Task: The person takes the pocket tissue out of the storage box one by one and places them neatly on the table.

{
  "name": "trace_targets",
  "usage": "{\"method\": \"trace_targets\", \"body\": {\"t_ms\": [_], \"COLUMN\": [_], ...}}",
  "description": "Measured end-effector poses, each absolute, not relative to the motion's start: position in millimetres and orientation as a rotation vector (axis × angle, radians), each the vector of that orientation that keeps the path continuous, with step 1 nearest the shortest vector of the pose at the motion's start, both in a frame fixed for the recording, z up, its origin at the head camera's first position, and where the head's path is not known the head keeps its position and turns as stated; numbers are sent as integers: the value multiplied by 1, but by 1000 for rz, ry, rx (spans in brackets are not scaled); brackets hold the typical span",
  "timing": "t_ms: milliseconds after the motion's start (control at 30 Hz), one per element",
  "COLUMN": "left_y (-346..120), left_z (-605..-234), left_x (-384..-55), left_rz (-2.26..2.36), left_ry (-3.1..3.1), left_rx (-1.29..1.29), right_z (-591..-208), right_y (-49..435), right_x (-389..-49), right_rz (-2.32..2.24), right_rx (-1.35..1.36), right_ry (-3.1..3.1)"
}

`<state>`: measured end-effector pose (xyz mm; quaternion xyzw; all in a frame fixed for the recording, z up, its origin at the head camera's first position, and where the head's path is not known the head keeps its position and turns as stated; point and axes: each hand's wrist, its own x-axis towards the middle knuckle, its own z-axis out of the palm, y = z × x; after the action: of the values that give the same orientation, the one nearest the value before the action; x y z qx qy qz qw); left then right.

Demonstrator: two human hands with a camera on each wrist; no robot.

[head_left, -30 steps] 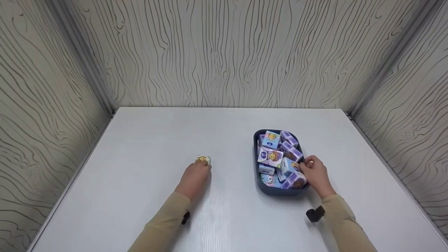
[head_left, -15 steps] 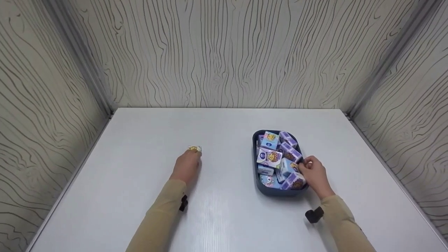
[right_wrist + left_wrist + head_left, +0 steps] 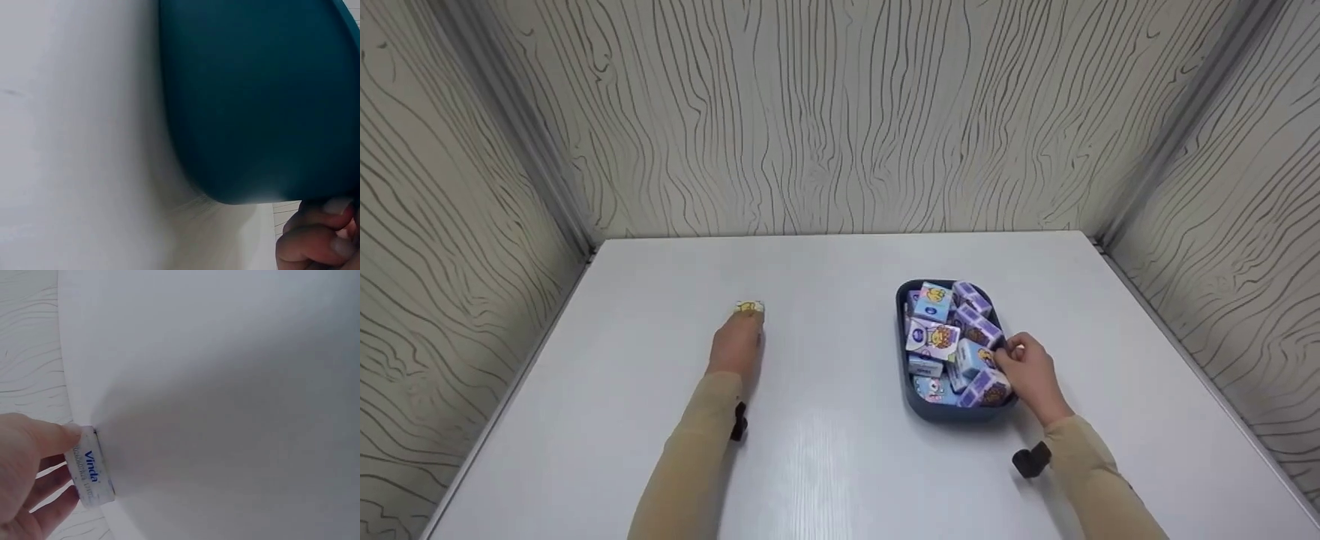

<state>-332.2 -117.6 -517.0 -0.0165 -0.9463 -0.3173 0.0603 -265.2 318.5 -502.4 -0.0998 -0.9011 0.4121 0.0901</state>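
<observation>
My left hand (image 3: 737, 341) grips a small Vinda tissue pack (image 3: 90, 467) between thumb and fingers, left of the table's middle. In the head view only the pack's yellow-patterned end shows beyond the fingers. The pack is at or close to the tabletop; I cannot tell whether it touches. To the right stands a dark blue plastic bin (image 3: 941, 412), filled with purple and light blue tissue packs (image 3: 932, 337). My right hand (image 3: 1030, 373) pinches the bin's right rim with curled fingers. The right wrist view shows the bin's outer wall (image 3: 259, 101) beside those fingers.
A white table (image 3: 825, 465) spreads under both hands. Wood-grain-patterned panels (image 3: 825, 120) stand at the back and both sides, with grey posts (image 3: 521, 127) at the corners. A small black device (image 3: 1031, 459) sits at the right wrist.
My left hand has moved to the left and farther back across the table with the tissue pack. The right hand stays at the bin's rim. The head view has shifted slightly.
</observation>
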Motion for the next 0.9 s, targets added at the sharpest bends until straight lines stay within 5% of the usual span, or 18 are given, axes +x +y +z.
{"method": "trace_targets", "body": {"t_ms": [900], "left_y": [-97], "left_z": [-506], "left_x": [-337], "left_rz": [-529], "left_ry": [-2845], "left_rx": [-412], "right_z": [-503], "right_y": [319], "right_x": [-265], "right_rz": [1264], "right_rx": [-307], "right_ry": [-2672]}}
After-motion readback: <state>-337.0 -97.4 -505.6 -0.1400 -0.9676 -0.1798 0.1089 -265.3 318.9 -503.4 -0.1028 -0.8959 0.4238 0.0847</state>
